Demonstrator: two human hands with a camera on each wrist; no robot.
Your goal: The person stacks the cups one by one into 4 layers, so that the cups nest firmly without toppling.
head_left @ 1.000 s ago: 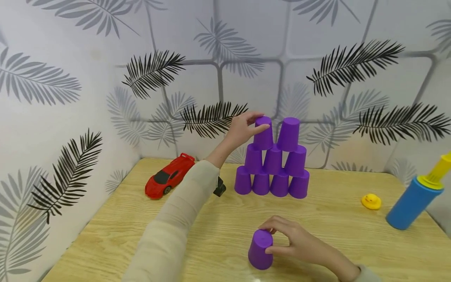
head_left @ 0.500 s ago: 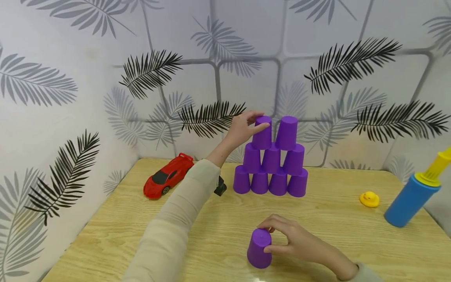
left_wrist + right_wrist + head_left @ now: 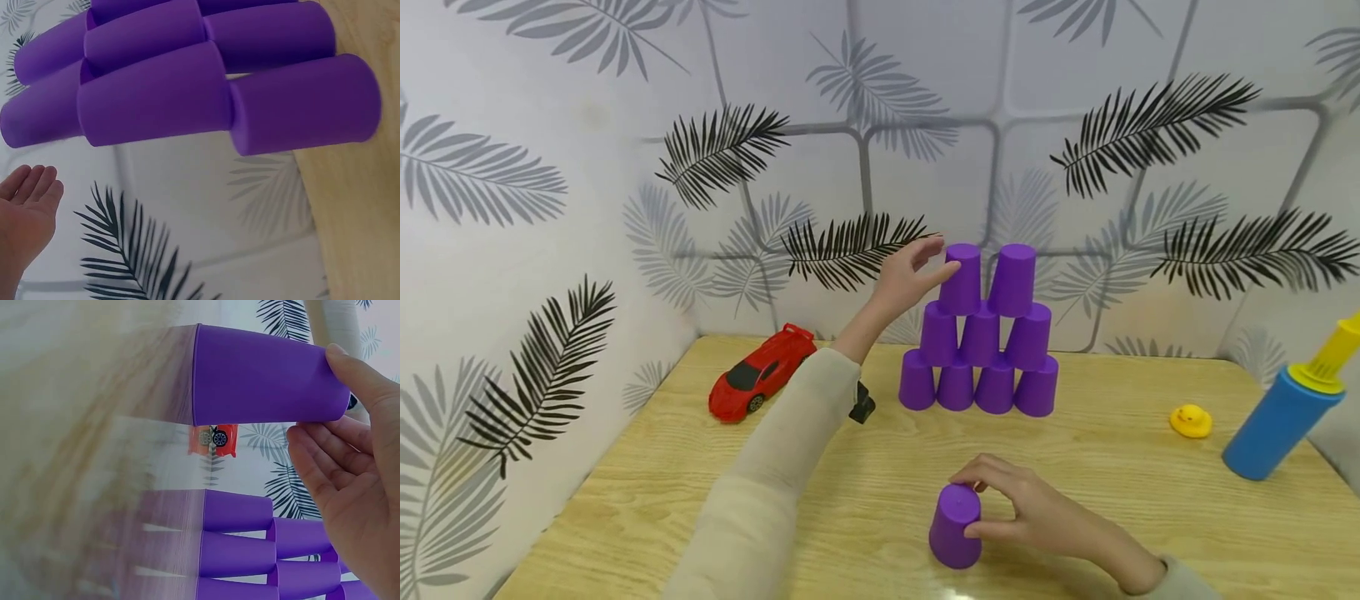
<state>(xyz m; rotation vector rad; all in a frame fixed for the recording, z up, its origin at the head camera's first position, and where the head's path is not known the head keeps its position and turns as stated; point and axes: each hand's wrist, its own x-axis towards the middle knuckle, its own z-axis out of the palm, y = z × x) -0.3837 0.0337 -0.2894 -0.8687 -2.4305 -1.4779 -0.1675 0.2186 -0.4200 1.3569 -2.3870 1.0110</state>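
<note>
Upside-down purple cups stand in a stepped stack, with several in the bottom row, three above them and two on top. My left hand is beside the top-left cup. In the left wrist view the fingers are extended, with a gap between them and the cups. Nearer to me, my right hand pinches a single upside-down purple cup near its base, thumb on one side and fingers on the other. The right wrist view has this cup's rim at the tabletop.
A red toy car sits at the back left, and a small black object is partly hidden by my left sleeve. To the right are a yellow rubber duck and a blue and yellow pump. A leaf-patterned wall rises behind the wooden table.
My left hand has let go of the top-left cup and moved slightly left, its fingers spread. The cup stays on the stack. My right hand keeps its hold on the single cup.
</note>
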